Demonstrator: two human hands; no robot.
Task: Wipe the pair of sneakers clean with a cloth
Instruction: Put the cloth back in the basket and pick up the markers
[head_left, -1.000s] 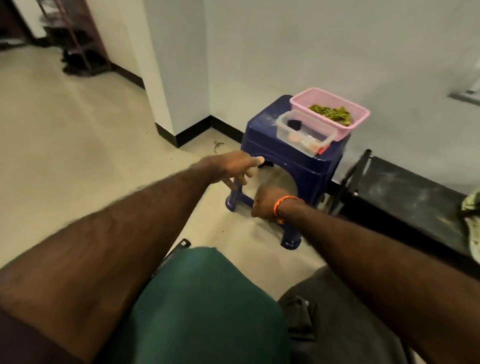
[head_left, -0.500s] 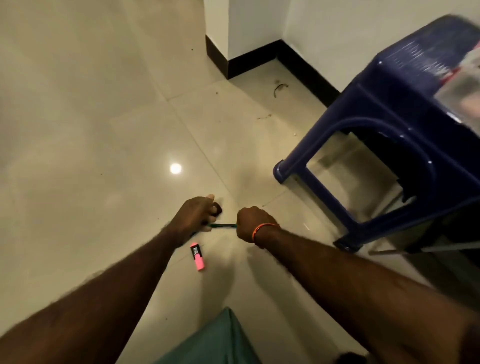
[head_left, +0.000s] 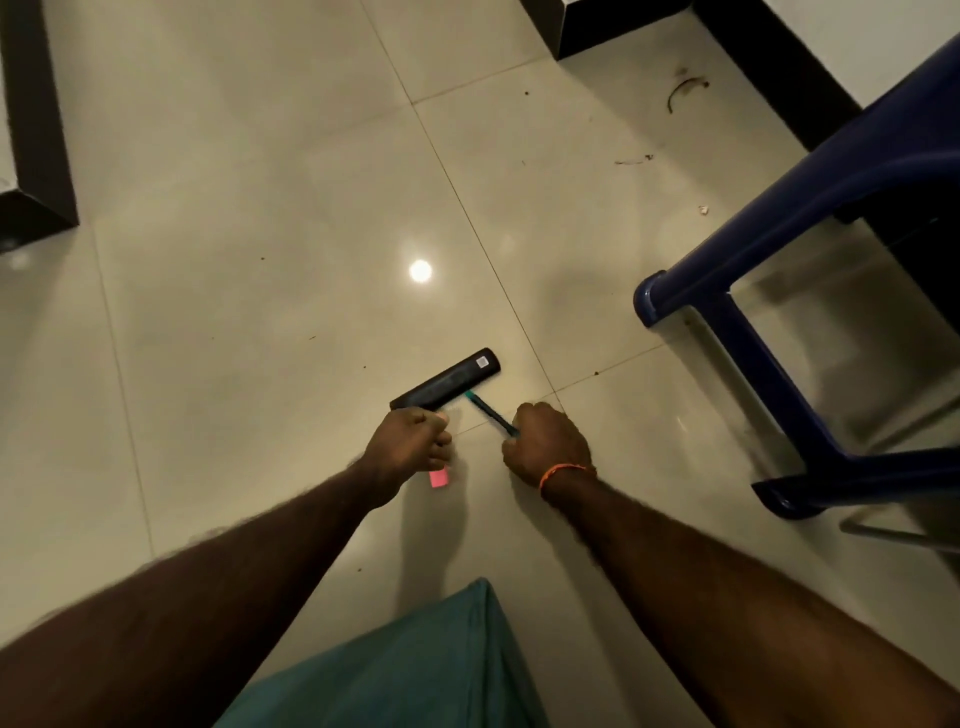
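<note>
Both hands reaching down to the glossy cream tiled floor, close together but not touching. Left hand curled into a fist around a small pink highlighter-like marker, its pink end poking out below the knuckles. Right hand, wearing an orange thread band at the wrist, curled around one end of a thin teal pen-like stick, the far tip pointing toward a black cylindrical tube with a small white label lying flat on the floor just beyond the knuckles. Dark blue plastic stool standing to the right, well apart from the hands. Green cloth-like fabric showing at the bottom edge, possibly clothing or the wiping cloth; impossible to tell which. No sneakers anywhere in view.

Judging from this, probably clearing or gathering small items before any wiping. For doing that well: keeping both grips firm on the slim items, lifting straight up rather than dragging across the slick tile, avoiding nudging the round tube, likely to roll. Then setting everything aside, and locating the shoes and cloth.
</note>
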